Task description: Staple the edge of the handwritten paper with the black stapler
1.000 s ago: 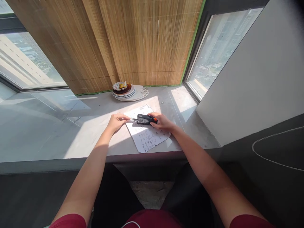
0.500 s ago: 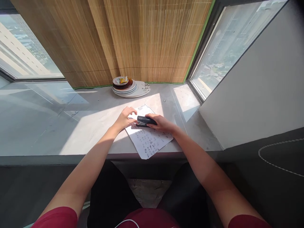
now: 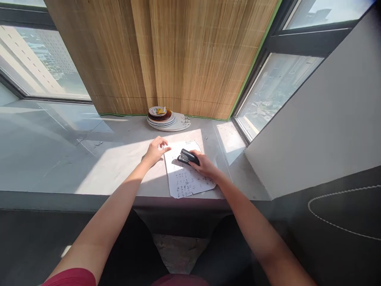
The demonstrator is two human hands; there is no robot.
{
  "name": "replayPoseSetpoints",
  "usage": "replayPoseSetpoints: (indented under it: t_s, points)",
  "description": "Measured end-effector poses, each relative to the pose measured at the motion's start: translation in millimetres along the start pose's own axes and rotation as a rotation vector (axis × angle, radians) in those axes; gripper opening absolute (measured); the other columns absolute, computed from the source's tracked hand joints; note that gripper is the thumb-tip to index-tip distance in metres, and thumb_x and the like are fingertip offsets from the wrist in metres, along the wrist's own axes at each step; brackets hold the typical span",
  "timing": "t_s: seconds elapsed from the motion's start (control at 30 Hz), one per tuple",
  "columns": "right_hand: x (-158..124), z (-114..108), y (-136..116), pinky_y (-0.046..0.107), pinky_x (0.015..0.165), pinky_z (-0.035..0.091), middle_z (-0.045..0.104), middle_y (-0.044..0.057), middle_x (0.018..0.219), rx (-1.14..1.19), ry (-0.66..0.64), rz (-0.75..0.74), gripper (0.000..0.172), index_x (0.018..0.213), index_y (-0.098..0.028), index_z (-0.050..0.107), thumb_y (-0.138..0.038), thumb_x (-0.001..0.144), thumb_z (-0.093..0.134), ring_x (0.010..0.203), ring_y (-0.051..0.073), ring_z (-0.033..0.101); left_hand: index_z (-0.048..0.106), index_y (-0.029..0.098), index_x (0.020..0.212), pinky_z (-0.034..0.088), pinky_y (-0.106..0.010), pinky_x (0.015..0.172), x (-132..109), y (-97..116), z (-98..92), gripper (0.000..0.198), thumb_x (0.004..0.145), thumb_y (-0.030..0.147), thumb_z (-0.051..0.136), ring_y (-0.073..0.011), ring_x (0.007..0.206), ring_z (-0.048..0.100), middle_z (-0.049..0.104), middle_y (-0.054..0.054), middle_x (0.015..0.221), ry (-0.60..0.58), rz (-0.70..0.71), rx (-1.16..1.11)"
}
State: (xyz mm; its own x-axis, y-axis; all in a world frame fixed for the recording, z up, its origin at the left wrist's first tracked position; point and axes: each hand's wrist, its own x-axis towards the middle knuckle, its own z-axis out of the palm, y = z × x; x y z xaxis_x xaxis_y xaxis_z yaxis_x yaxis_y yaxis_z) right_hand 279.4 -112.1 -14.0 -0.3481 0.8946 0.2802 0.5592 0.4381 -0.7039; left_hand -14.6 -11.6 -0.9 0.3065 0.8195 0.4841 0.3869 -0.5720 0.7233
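Observation:
My right hand (image 3: 204, 163) grips a black stapler (image 3: 189, 156) from its right end. The stapler's jaws point left and stand slightly apart, over the upper middle of the papers (image 3: 185, 182). Those white sheets overlap, carry dark handwriting and reach the ledge's front edge. Whether the stapler touches them I cannot tell. At the papers' upper left edge is my left hand (image 3: 155, 151), fingers curled loosely and thumb stretched toward the sheets, with nothing visible in it.
Behind the papers, a stack of plates (image 3: 162, 121) with a small yellow packet on top sits by a bamboo blind (image 3: 178, 59). Windows flank the blind, and a white wall (image 3: 321, 119) closes off the right. A beaded cord (image 3: 309, 206) hangs at far right.
The stapler has moved right, away from my left hand, and is tilted now. My left hand has come off the sheets' edge. The papers have turned to lie straighter.

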Motion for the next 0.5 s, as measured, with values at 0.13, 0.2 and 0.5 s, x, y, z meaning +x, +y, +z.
replayPoseSetpoints:
  t_s: [0.13, 0.2, 0.5]
  points:
    - [-41, -17, 6, 0.052, 0.102, 0.058, 0.072, 0.013, 0.130, -0.075, 0.123, 0.136, 0.043, 0.141, -0.027, 0.061, -0.050, 0.104, 0.065, 0.116, 0.033, 0.070, 0.069, 0.021, 0.084, 0.049, -0.033, 0.081, 2, -3, 1.4, 0.020, 0.095, 0.030, 0.083, -0.0187, 0.081, 0.054, 0.054, -0.001, 0.088, 0.102, -0.088, -0.039]
    - [-53, -34, 10, 0.051, 0.102, 0.058, 0.072, 0.012, 0.131, -0.078, 0.112, 0.190, 0.052, 0.140, -0.028, 0.062, -0.061, 0.101, 0.070, 0.117, 0.034, 0.070, 0.069, 0.022, 0.084, 0.050, -0.034, 0.082, 4, -3, 3.1, 0.023, 0.095, 0.035, 0.085, -0.0187, 0.081, 0.053, 0.054, -0.001, 0.088, 0.076, -0.101, -0.059]
    - [24, -65, 48, 0.051, 0.123, 0.046, 0.060, 0.021, 0.158, -0.277, 0.208, 0.304, 0.053, 0.141, -0.018, 0.067, -0.056, 0.110, 0.046, 0.149, 0.035, 0.054, 0.044, 0.023, 0.062, 0.032, -0.029, 0.055, 4, -1, -5.5, 0.076, 0.088, 0.088, 0.072, -0.0127, 0.058, 0.034, 0.035, 0.003, 0.065, -0.149, -0.197, -0.565]
